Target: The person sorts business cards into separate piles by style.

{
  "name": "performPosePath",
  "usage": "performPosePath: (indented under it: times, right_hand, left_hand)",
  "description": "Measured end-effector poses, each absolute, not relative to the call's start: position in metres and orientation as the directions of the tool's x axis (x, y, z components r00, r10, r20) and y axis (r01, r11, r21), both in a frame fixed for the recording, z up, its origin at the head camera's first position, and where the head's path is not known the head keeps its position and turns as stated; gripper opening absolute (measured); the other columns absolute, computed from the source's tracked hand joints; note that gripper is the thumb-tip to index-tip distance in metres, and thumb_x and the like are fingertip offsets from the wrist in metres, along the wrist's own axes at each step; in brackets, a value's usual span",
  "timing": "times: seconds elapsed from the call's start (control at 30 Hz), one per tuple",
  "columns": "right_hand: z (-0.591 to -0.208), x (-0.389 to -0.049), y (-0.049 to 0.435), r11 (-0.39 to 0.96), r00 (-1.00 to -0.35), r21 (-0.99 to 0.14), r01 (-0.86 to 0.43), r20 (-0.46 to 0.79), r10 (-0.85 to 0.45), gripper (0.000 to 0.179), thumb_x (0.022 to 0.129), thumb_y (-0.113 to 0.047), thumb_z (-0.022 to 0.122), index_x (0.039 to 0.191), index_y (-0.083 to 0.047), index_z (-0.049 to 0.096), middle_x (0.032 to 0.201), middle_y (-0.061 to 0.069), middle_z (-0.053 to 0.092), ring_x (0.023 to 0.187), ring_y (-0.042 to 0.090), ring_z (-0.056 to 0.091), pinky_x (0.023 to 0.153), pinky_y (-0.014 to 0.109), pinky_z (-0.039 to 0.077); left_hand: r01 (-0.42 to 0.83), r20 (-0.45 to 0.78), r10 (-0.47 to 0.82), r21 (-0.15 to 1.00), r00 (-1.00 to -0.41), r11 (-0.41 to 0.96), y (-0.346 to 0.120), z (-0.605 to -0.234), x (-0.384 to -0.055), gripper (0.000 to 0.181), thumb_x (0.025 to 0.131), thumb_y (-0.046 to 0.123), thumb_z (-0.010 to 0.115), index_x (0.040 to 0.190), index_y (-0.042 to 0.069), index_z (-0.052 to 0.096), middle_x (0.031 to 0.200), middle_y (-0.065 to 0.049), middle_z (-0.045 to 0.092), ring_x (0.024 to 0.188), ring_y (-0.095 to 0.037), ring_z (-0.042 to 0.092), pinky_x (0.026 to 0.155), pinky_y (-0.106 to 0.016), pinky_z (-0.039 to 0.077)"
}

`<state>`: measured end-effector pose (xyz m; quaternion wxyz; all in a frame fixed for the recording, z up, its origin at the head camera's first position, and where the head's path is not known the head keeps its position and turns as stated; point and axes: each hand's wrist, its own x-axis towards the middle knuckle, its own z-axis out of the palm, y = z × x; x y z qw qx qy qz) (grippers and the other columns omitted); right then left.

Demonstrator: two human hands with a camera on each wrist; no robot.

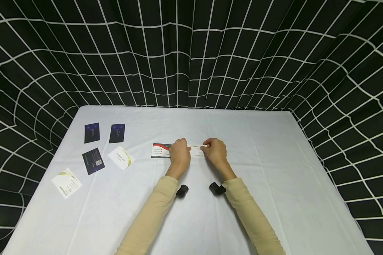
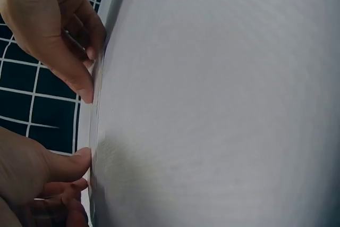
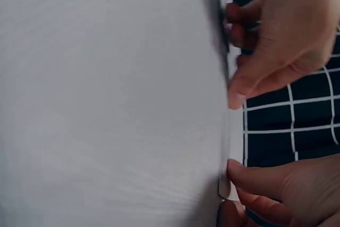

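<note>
Near the middle of the table lie business cards side by side in a row. My left hand [image 1: 180, 155] grips the row where a white card with a red swoosh [image 1: 160, 150], dark edges showing under it, meets a white card [image 1: 196, 151]. Its fingers hide that junction. At the white card's right end my right hand [image 1: 216, 151] pinches it between thumb and fingers. In the right wrist view the cards [image 3: 225, 147] appear almost edge-on, the right hand [image 3: 287, 190] low and the left hand [image 3: 284, 35] above it.
On the left of the white-covered table [image 1: 258, 212] lie dark blue cards [image 1: 92, 133] [image 1: 117, 133], a dark card with a code square [image 1: 93, 161] and white-and-green cards [image 1: 121, 158] [image 1: 67, 182]. A black gridded curtain [image 1: 185, 53] stands behind.
</note>
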<state>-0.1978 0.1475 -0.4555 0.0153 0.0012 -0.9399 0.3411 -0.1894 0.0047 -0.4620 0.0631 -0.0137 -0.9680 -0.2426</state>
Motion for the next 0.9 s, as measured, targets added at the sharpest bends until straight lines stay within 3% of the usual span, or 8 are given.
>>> performPosePath:
  times: [0.23,0.43,0.7,0.83,0.9]
  right_hand:
    - [-0.456,-0.197,0.145,0.78,-0.998,-0.626,-0.008,0.059,0.037,0.015,0.083,-0.013,0.078,0.089,0.0,0.073,0.073,0.007,0.063,0.06,0.017,0.053,0.058,0.03,0.045]
    - [-0.454,-0.198,0.145,0.777,-0.999,-0.628,0.04,-0.013,0.041,0.013,0.085,-0.014,0.075,0.078,-0.003,0.074,0.064,0.004,0.066,0.052,0.013,0.052,0.048,0.024,0.039]
    - [-0.446,-0.193,0.142,0.729,-0.999,-0.684,0.015,-0.046,-0.023,0.012,0.089,-0.012,0.071,0.085,-0.001,0.073,0.068,0.007,0.066,0.049,0.01,0.047,0.045,0.021,0.036]
    - [-0.439,-0.188,0.127,0.706,-0.996,-0.708,-0.019,-0.048,-0.074,0.011,0.09,-0.012,0.07,0.088,-0.001,0.073,0.073,0.007,0.067,0.049,0.01,0.051,0.045,0.021,0.04]
    - [-0.436,-0.185,0.117,0.698,-0.993,-0.714,-0.046,-0.04,-0.107,0.01,0.09,-0.011,0.07,0.089,-0.001,0.072,0.074,0.007,0.067,0.05,0.011,0.055,0.045,0.022,0.042]
  left_hand:
    - [0.034,0.116,-0.023,0.467,-0.993,0.884,0.005,-0.46,-0.188,0.023,0.087,0.012,0.073,0.1,-0.005,0.066,0.089,-0.019,0.071,0.083,-0.032,0.072,0.073,-0.041,0.057]
    - [0.02,0.104,-0.033,0.468,-0.994,0.883,0.004,-0.46,-0.189,0.022,0.088,0.013,0.073,0.101,-0.003,0.066,0.09,-0.018,0.072,0.085,-0.034,0.071,0.074,-0.043,0.057]
    - [0.051,0.162,-0.059,0.6,-0.985,0.798,-0.016,-0.448,-0.184,0.029,0.087,0.013,0.074,0.111,-0.002,0.068,0.099,-0.019,0.073,0.08,-0.033,0.072,0.069,-0.045,0.056]
    - [0.044,0.192,-0.098,0.622,-0.977,0.782,-0.047,-0.436,-0.183,0.029,0.087,0.012,0.074,0.111,-0.002,0.069,0.083,-0.014,0.073,0.068,-0.029,0.069,0.061,-0.043,0.053]
    - [0.028,0.2,-0.126,0.628,-0.972,0.778,-0.067,-0.433,-0.183,0.027,0.086,0.012,0.074,0.11,-0.001,0.07,0.079,-0.012,0.071,0.072,-0.03,0.068,0.062,-0.044,0.051]
